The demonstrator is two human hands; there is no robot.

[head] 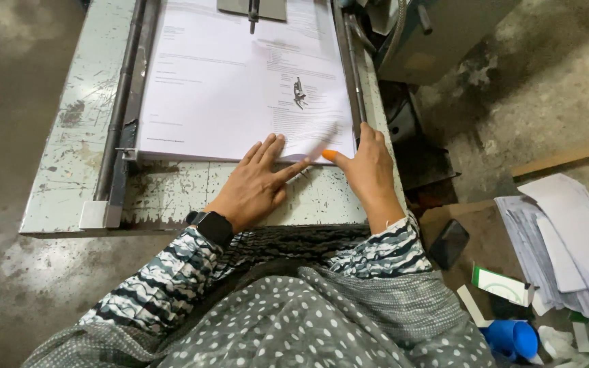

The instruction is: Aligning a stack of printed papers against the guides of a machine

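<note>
A thick stack of printed white sheets [240, 82] lies on a worn pale green metal machine table [69, 136]. My left hand [260, 180], with a black watch on the wrist, rests flat on the table, its fingers spread and touching the stack's near edge. My right hand [366, 167] sits at the stack's near right corner, the thumb lifting a blurred sheet corner, the fingers against a dark metal side rail [350, 68].
A second dark rail [125, 82] runs along the stack's left side. A metal clamp [252, 9] sits at the stack's far end. On the floor to the right lie loose paper piles [567, 238], a blue cup [512, 339], a small green-and-white box [502, 285] and a wooden frame [581, 155].
</note>
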